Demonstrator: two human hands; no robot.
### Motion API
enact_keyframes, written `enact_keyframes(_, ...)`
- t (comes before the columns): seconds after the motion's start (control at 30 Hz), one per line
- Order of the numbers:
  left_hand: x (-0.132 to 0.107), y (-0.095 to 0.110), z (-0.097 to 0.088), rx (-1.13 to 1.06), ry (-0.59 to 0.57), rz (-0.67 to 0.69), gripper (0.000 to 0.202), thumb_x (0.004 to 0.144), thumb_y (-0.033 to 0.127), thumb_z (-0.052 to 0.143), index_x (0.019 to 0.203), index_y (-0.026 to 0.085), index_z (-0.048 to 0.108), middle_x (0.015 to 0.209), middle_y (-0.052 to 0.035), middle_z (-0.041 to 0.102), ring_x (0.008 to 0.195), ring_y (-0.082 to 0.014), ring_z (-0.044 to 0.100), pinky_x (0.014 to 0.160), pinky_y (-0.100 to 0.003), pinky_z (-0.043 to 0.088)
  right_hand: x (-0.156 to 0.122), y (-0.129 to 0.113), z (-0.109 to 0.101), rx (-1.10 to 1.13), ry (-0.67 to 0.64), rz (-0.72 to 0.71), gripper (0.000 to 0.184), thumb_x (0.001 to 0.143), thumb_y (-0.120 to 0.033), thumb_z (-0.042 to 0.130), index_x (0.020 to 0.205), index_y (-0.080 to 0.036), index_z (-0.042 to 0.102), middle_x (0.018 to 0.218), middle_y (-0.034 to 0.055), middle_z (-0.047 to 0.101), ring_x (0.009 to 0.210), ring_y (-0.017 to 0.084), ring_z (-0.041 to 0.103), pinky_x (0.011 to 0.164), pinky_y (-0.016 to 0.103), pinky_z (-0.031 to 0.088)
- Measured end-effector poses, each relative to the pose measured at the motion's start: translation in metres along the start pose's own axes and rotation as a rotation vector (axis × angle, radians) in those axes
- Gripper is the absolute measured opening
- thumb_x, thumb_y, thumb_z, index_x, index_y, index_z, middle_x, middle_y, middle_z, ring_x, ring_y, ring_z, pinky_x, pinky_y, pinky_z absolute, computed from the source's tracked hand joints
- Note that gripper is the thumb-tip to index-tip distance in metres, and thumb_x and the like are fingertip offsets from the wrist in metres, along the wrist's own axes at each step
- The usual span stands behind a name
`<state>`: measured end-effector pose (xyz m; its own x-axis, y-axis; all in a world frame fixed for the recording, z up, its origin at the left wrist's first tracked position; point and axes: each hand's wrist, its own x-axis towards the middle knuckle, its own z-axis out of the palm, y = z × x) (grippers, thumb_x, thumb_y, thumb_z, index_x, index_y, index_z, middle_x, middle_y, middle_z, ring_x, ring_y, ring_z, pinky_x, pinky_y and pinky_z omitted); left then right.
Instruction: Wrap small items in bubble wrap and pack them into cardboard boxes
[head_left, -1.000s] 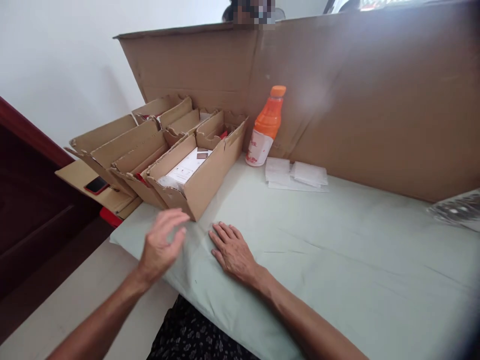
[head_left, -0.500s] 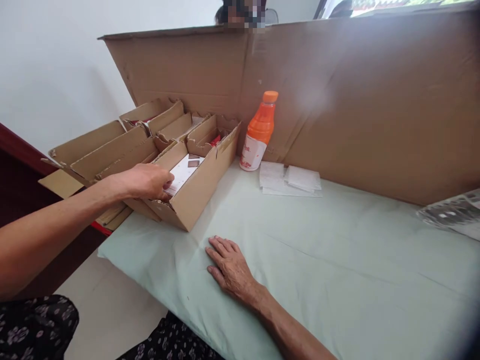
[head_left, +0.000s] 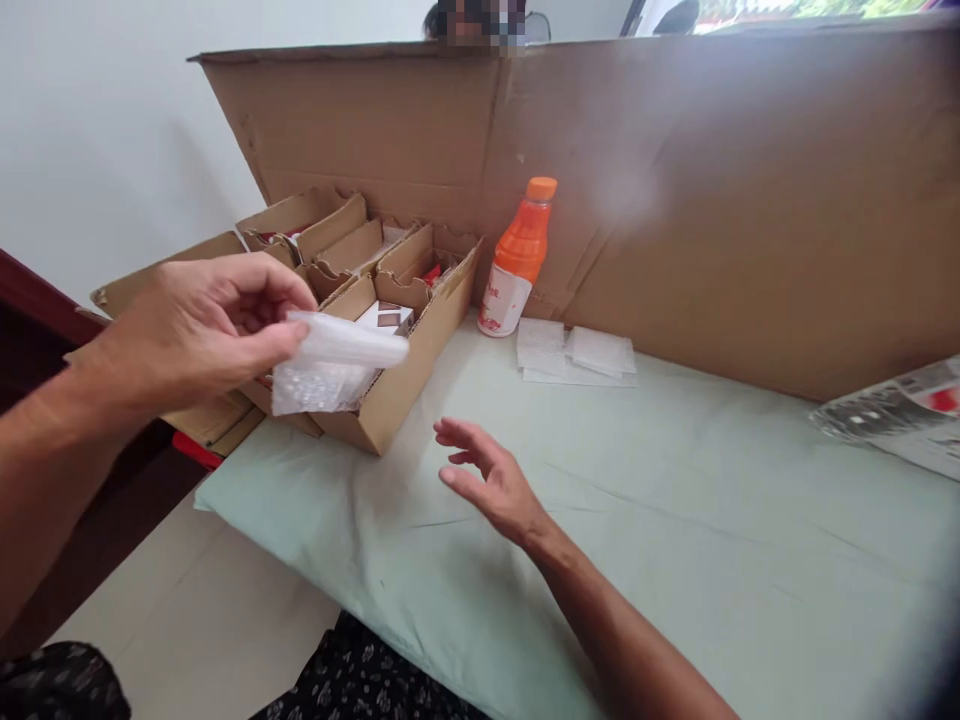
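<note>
Between thumb and fingers, my left hand (head_left: 217, 320) pinches a bubble wrap bag (head_left: 337, 362), which is whitish, see-through and partly folded over. Bag and hand are raised above the near end of a cardboard box with compartments (head_left: 405, 400), hiding part of it. Inside that box a white carton (head_left: 394, 318) with a dark printed patch shows behind the bag. Over the pale green cloth, right of the box, my right hand (head_left: 491, 482) is lifted with its fingers apart and nothing in them.
An orange bottle (head_left: 517, 260) stands at the box's far right corner. Flat whitish sheets (head_left: 577, 352) lie beside it. A tall cardboard panel (head_left: 675, 220) borders the back. At far right is a clear plastic package (head_left: 900, 420). Part of a person's head shows beyond the panel.
My left hand has come up out of the box's near compartment, bringing out the bubble wrap bag. My right hand has risen off the cloth, moving slightly right and away from me.
</note>
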<state>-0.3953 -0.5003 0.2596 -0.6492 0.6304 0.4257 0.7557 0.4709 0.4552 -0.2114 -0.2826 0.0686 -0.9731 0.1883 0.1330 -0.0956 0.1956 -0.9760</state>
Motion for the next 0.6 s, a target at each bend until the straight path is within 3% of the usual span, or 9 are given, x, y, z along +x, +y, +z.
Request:
enact_keyframes(0.1, -0.019, 0.025, 0.024, -0.040, 0.081, 0.232, 0.017, 0.089, 0.031, 0.059, 0.093, 0.018, 0.070, 0.082, 0.0006, 0.069, 0.067, -0.0099, 0.059, 0.064, -0.022, 0.049, 0.025, -0.042, 0.004, 0.321, -0.003, -0.025, 0.075, 0.082, -0.063, 0.072, 0.144, -0.027, 0.050, 0.142, 0.0152, 0.063, 0.124, 0.030, 0.065, 0.092, 0.044, 0.059)
enact_keyframes(0.23, -0.034, 0.033, 0.073, -0.113, -0.060, 0.562, 0.019, 0.095, 0.015, 0.052, 0.096, 0.019, 0.070, 0.087, -0.0030, 0.071, 0.075, -0.0137, 0.066, 0.070, -0.025, 0.054, 0.048, -0.071, 0.008, 0.404, 0.182, -0.020, 0.049, 0.081, -0.051, 0.074, 0.119, -0.023, 0.062, 0.112, 0.0087, 0.074, 0.089, 0.020, 0.071, 0.069, 0.031, 0.057)
enact_keyframes(0.33, -0.029, 0.027, 0.081, -0.188, -0.119, 0.669, 0.024, 0.097, 0.015, 0.054, 0.116, 0.018, 0.068, 0.102, -0.0067, 0.074, 0.091, -0.0158, 0.070, 0.081, -0.027, 0.057, 0.060, -0.078, -0.021, 0.357, 0.315, -0.029, 0.035, 0.076, -0.035, 0.074, 0.108, -0.022, 0.066, 0.101, 0.0043, 0.075, 0.078, 0.017, 0.067, 0.066, 0.030, 0.054)
enact_keyframes(0.43, -0.007, 0.007, 0.060, -0.166, -0.006, 0.566, 0.024, 0.097, 0.022, 0.058, 0.118, 0.018, 0.068, 0.108, -0.0067, 0.074, 0.098, -0.0171, 0.070, 0.090, -0.030, 0.057, 0.078, -0.076, -0.087, 0.145, 0.454, -0.075, 0.033, 0.074, -0.034, 0.075, 0.105, -0.024, 0.068, 0.101, 0.0030, 0.075, 0.082, 0.018, 0.068, 0.071, 0.032, 0.055)
enact_keyframes(0.53, 0.026, -0.037, 0.036, -0.112, 0.054, 0.213, 0.021, 0.093, 0.029, 0.057, 0.104, 0.020, 0.073, 0.101, -0.0046, 0.075, 0.089, -0.0183, 0.069, 0.084, -0.031, 0.056, 0.103, -0.071, -0.164, -0.258, 0.646, 0.036, 0.030, 0.072, -0.036, 0.082, 0.096, -0.022, 0.071, 0.091, 0.0045, 0.073, 0.079, 0.017, 0.066, 0.072, 0.034, 0.053)
enact_keyframes(0.6, 0.048, -0.074, 0.027, -0.051, -0.018, -0.037, 0.024, 0.088, 0.033, 0.058, 0.100, 0.020, 0.075, 0.091, -0.0040, 0.075, 0.077, -0.0192, 0.067, 0.074, -0.031, 0.055, 0.127, -0.072, -0.197, -0.566, 0.768, 0.103, 0.039, 0.070, -0.035, 0.087, 0.102, -0.020, 0.072, 0.097, 0.0089, 0.073, 0.088, 0.022, 0.068, 0.080, 0.040, 0.053)
